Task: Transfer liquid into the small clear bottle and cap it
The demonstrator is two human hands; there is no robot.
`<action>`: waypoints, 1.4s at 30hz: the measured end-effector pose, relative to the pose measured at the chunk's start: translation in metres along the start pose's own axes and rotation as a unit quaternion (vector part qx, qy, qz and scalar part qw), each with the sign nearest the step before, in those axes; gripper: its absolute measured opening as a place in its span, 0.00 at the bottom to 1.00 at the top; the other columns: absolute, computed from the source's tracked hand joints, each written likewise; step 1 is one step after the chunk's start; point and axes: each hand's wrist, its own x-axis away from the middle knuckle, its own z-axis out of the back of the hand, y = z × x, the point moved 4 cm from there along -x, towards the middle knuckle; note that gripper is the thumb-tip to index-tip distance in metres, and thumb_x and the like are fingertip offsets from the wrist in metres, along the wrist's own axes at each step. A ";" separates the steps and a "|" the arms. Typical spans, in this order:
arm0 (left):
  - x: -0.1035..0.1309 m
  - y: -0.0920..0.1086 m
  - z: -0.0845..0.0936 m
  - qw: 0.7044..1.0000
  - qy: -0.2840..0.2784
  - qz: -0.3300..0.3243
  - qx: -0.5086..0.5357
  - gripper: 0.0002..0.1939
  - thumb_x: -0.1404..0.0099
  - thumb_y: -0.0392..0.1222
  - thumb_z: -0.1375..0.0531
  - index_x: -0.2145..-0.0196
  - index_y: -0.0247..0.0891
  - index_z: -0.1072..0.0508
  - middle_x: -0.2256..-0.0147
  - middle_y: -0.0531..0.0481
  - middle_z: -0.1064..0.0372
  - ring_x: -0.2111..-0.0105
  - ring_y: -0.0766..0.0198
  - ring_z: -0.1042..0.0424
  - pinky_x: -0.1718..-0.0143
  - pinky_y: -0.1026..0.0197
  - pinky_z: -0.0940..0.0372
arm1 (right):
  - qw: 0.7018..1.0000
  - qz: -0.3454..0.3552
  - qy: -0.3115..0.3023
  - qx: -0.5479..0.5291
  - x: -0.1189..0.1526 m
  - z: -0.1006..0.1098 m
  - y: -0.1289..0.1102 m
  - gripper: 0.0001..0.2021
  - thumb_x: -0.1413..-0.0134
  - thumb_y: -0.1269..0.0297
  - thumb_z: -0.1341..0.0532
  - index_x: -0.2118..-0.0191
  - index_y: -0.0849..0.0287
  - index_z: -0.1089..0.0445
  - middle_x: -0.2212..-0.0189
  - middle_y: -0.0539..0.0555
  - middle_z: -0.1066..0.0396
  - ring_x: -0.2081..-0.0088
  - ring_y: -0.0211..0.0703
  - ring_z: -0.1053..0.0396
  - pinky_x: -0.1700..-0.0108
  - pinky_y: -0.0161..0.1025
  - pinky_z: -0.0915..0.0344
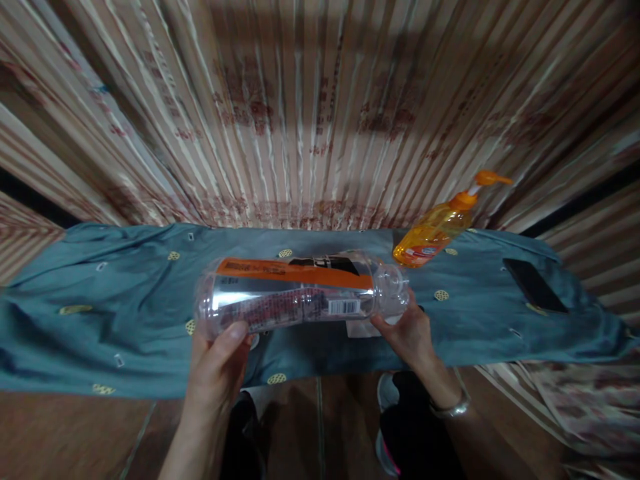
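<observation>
A large clear plastic bottle [295, 290] with an orange, black and silver label lies sideways between my hands, raised over the cloth. My left hand [220, 357] grips its base end, the thumb on the near side and the other fingers hidden beneath. Around the neck end, at the right, my right hand [407, 330] is closed, with some fingers out of sight behind it. The bottle looks see-through, and a barcode shows on its near side. Partly covered by the bottle and right hand, a small white piece [363, 329] lies on the cloth.
A teal patterned cloth [135, 300] covers the narrow table. An orange pump bottle [433, 233] stands behind my right hand, and a dark phone [535, 285] lies farther right. A striped, pleated curtain [310, 120] hangs along the back. My feet are on the tiled floor below.
</observation>
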 end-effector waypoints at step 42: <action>-0.003 0.006 -0.003 0.995 -0.018 -0.097 -0.015 0.33 0.54 0.42 0.27 0.48 0.46 0.23 0.62 0.47 0.19 0.65 0.54 0.20 0.56 0.51 0.24 | 0.998 0.050 0.038 0.027 0.001 -0.002 0.003 0.32 0.49 0.49 0.39 0.41 0.62 0.37 0.56 0.63 0.21 0.58 0.57 0.21 0.59 0.48 0.24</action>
